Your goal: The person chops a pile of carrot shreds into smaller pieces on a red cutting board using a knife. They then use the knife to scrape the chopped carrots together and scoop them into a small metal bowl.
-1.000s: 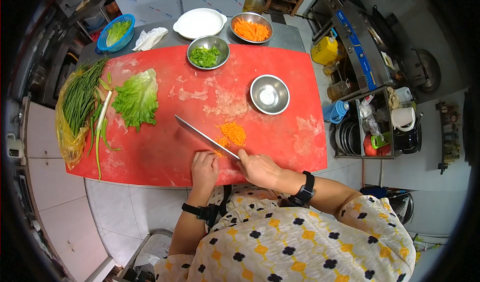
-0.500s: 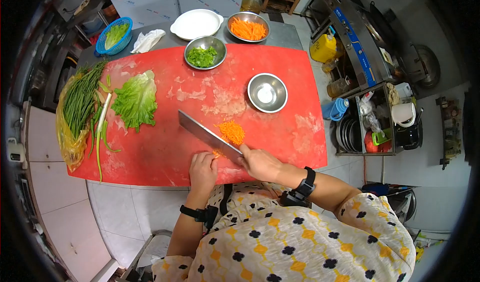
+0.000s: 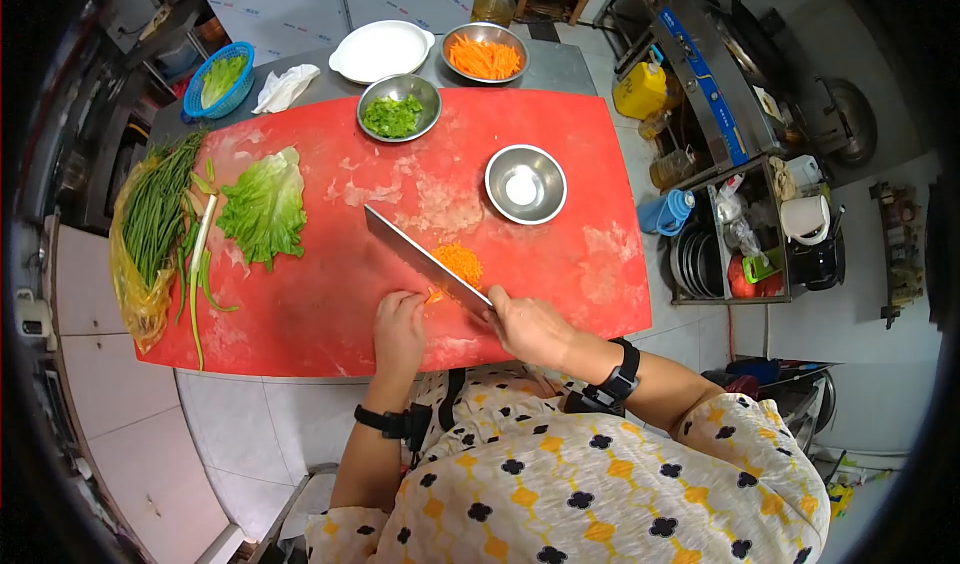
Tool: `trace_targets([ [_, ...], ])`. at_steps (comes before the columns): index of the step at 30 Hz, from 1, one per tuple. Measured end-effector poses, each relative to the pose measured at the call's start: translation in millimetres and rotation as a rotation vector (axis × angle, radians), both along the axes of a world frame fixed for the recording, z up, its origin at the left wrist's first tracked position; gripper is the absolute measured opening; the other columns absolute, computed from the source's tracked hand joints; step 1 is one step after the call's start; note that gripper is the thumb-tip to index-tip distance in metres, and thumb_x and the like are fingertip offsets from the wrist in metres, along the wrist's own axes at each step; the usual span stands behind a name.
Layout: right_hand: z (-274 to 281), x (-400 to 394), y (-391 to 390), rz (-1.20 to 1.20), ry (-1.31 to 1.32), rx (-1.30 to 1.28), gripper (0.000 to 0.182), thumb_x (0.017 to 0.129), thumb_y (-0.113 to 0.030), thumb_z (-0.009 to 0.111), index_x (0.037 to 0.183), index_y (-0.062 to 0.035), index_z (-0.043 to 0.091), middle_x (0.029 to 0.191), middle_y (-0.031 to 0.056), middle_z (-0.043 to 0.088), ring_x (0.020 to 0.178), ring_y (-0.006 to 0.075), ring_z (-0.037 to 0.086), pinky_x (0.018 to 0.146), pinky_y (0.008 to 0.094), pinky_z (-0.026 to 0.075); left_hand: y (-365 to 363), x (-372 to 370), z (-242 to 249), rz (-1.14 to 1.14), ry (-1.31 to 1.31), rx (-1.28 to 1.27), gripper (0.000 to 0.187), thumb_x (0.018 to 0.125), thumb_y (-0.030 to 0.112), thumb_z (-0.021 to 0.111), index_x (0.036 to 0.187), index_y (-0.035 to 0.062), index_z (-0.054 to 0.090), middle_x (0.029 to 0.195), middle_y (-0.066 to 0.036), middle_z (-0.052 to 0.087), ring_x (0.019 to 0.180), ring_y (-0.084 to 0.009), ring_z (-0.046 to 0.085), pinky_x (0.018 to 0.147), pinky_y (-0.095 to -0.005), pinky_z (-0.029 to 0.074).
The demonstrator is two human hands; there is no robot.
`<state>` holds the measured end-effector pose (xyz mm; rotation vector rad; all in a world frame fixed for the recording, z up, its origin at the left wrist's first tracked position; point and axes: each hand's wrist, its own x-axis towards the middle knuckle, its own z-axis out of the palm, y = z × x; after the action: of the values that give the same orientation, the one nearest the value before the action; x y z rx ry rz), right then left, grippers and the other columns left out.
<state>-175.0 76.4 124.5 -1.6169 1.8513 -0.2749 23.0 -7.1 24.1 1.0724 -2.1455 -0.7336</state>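
My right hand (image 3: 535,329) grips the handle end of a cleaver (image 3: 420,256), whose broad blade slants up and left across the red cutting board (image 3: 330,314). A heap of finely diced carrot (image 3: 459,262) lies against the blade's far side. On the near side, my left hand (image 3: 399,329) rests with curled fingers close together, their tips at a few small carrot pieces (image 3: 434,294). The fingers partly hide what is under them. Beyond the heap stands a steel bowl (image 3: 525,184) with a small white patch at its bottom.
Chopped greens fill part of a steel bowl (image 3: 399,108); carrot strips fill another bowl (image 3: 484,54). A white dish (image 3: 381,50), white cloth (image 3: 286,88) and blue basket (image 3: 219,80) stand behind. At left lie a lettuce leaf (image 3: 263,207), a scallion (image 3: 203,254) and bagged greens (image 3: 155,219).
The cleaver has shifted slightly right and its blade is tilted more steeply. My left hand has moved a little up and left, by the small carrot pieces. The view has shifted slightly.
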Motion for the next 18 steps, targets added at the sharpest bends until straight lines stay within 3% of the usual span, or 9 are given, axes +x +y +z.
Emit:
trace_targets([
  [6,-1.5,3.4,-1.2,0.055,0.018,0.033,0.022,0.099,-0.019,0.047,0.097,0.0021,0.043,0.07,0.0256,0.063,0.068,0.0453,0.062,0.059,0.054,0.048,6.9,36.9,4.0,-0.092,-0.078,0.203,0.014,0.081,0.002,0.063,0.095,0.0027,0.065,0.096,-0.014,0.061,0.094,-0.0341,0.058,0.084,-0.0422,0.048],
  [11,-15.9,8.4,-2.0,0.095,0.089,0.061,0.018,0.096,-0.015,0.045,0.1,0.0029,0.044,0.072,0.0248,0.065,0.07,0.0437,0.064,0.061,0.0537,0.049,6.8,20.9,-7.6,-0.104,-0.056,0.095,0.015,0.078,0.005,0.067,0.093,0.0034,0.065,0.091,-0.015,0.06,0.088,-0.0353,0.059,0.078,-0.0429,0.049],
  [18,-17.3,9.1,-2.7,0.073,0.07,-0.005,0.022,0.098,-0.019,0.05,0.096,0.0018,0.043,0.069,0.0259,0.062,0.066,0.0457,0.062,0.057,0.0538,0.049,-2.4,-0.9,-10.9,-0.097,-0.053,0.001,0.013,0.077,0.005,0.07,0.088,0.0033,0.062,0.085,-0.014,0.057,0.082,-0.0352,0.059,0.073,-0.0437,0.05],
])
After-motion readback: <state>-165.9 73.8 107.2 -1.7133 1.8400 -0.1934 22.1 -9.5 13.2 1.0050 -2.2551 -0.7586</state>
